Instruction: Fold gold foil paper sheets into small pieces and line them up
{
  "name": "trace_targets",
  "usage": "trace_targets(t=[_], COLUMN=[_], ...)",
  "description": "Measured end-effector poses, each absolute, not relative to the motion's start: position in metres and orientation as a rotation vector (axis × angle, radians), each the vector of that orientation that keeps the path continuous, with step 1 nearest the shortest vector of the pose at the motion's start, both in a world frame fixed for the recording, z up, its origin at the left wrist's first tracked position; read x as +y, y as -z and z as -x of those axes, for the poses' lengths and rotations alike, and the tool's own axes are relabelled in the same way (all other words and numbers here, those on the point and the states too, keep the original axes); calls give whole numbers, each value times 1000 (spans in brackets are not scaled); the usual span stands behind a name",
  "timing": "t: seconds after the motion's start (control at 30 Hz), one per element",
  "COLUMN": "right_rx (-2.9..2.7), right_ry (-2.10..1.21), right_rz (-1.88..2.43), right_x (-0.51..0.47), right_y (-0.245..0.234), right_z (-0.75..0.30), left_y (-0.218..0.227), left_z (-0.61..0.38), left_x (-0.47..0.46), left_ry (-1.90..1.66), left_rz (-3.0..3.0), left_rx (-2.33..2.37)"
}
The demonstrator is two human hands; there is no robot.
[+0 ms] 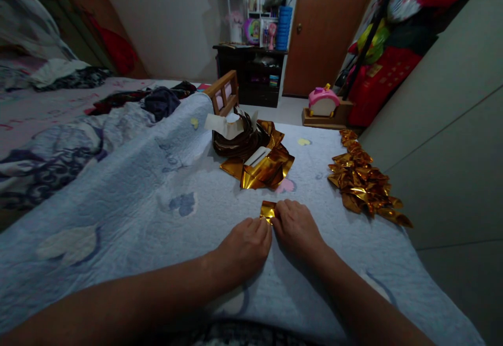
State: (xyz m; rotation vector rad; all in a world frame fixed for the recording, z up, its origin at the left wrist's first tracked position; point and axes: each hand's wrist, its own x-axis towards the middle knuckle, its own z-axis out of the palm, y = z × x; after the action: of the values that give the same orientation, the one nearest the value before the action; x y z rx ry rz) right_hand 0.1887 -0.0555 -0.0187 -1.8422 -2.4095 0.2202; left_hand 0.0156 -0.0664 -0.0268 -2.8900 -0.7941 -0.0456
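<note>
A small folded piece of gold foil paper lies on the light blue quilt in front of me. My left hand and my right hand rest side by side on the quilt, their fingertips pressing the near edge of the gold piece. Most of the piece shows beyond my fingers. Further away sits a loose stack of gold foil sheets beside a dark coiled bundle with white paper on top.
A row of several folded gold pieces runs along the quilt's right edge by a pale wall. Crumpled bedding and clothes lie at left. A dark cabinet, a wooden door and a pink toy stand beyond the bed.
</note>
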Motion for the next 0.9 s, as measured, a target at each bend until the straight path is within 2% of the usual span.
trace_targets(t=[0.4, 0.53, 0.9], right_rx=[-2333, -2308, -2444], right_ry=[-109, -133, -453], right_rz=[1831, 1813, 1907], right_x=[-62, -62, -51], right_y=[23, 27, 30], right_z=[-186, -192, -230], left_y=[34, 35, 32], left_z=[-7, -8, -11], left_x=[-50, -56, -62], left_ry=[326, 318, 203], left_rz=[2900, 2819, 2771], left_rx=[-781, -741, -790])
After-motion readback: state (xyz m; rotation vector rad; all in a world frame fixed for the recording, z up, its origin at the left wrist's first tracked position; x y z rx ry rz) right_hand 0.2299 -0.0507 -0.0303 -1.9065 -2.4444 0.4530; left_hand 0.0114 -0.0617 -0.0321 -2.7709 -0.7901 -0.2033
